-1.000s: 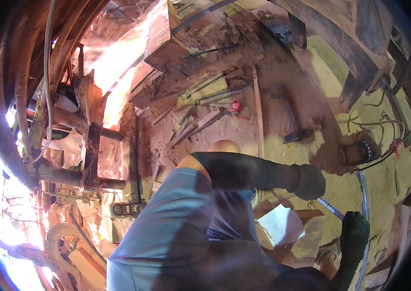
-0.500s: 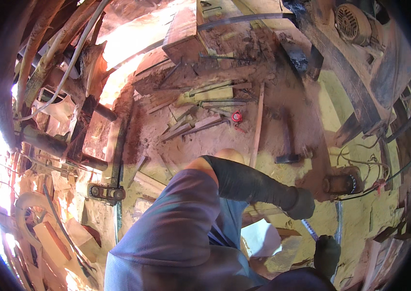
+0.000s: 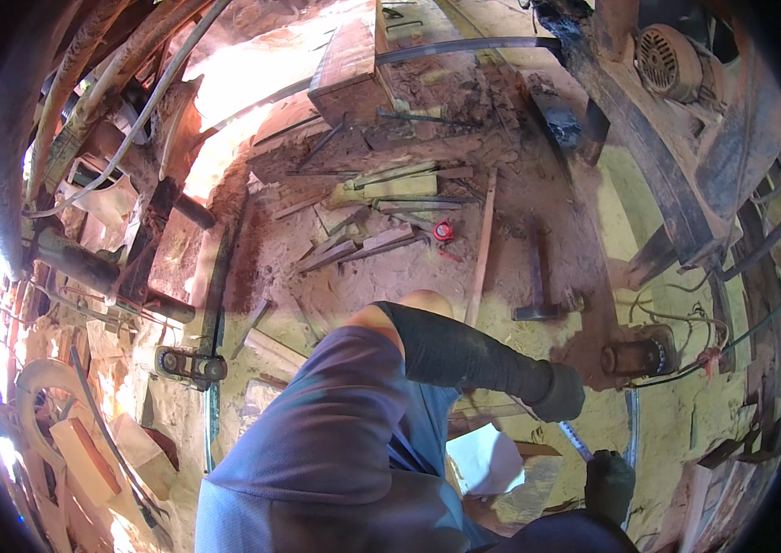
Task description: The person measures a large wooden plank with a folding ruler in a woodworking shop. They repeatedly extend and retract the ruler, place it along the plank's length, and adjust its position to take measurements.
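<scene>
My left hand [image 3: 560,393], in a dark glove below a dark forearm sleeve, is closed at the lower right of centre. My right hand [image 3: 610,481], gloved in dark too, makes a fist nearer to me and further right. A narrow whitish strip with marks, which looks like a measuring tape [image 3: 576,441], stretches slantwise from one hand to the other, and both grip it. The fingers themselves are hard to make out. Beneath my arms lie a white sheet-like piece [image 3: 485,458] and a wooden block [image 3: 538,450].
Ahead lie several wood offcuts [image 3: 381,241], a red tape measure [image 3: 444,230], a long wooden strip [image 3: 483,244] and a hammer [image 3: 539,276]. Metal rollers [image 3: 637,356] sit at right, on a rail. A motor [image 3: 671,60] and dark beams stand at upper right; poles [image 3: 77,120] crowd the left.
The whole view has shifted a little, so the surroundings sit slightly further left. Both hands still hold the strip in nearly the same position.
</scene>
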{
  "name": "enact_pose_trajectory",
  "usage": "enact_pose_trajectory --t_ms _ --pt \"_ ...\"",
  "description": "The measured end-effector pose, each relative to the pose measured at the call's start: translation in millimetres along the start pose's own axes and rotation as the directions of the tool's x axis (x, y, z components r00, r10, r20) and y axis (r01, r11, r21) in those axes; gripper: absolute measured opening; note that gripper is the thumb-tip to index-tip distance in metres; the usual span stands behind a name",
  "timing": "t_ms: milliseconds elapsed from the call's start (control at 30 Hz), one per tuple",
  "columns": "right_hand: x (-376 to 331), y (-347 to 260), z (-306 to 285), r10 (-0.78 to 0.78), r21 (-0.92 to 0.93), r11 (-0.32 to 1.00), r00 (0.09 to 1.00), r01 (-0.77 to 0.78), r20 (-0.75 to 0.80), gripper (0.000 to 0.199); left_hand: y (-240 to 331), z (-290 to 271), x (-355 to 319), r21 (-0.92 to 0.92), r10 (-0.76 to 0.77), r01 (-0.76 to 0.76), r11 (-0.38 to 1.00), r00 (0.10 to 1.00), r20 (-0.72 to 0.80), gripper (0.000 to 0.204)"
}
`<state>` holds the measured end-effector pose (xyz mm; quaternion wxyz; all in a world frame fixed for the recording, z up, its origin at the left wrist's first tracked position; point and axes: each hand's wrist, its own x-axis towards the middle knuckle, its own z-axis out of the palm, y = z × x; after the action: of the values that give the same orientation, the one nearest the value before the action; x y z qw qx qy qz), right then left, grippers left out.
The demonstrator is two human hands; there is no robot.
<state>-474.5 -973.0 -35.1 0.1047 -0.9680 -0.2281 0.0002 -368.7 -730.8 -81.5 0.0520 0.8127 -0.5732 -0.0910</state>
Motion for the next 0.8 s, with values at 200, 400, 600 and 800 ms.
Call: enact_pose_trajectory --t_ms 200,400,600,800 --pt "-5.6 6.1 4.5 -0.029 0.009 1.000 1.000 0.029 -0.001 0.010 2.6 -1.0 2.0 0.032 0.008 -0.006 0.999 0.998 -0.056 0.013" --pt "-6.1 4.1 5.2 -0.028 -0.039 0.999 0.999 0.027 -0.041 0.010 3.2 4.2 5.3 0.048 0.003 -0.003 0.999 1.000 -0.008 0.013" --pt "-6.1 4.2 7.8 -0.017 -0.037 0.999 0.999 0.016 -0.039 0.010 -5.2 26.4 1.4 0.044 0.053 -0.047 0.998 0.988 -0.142 0.012" --pt "-8.4 2.4 0.0 0.020 -0.025 0.999 0.999 -0.021 -0.035 0.012 -3.7 11.2 6.2 0.037 0.079 -0.076 0.996 0.992 -0.095 0.015"
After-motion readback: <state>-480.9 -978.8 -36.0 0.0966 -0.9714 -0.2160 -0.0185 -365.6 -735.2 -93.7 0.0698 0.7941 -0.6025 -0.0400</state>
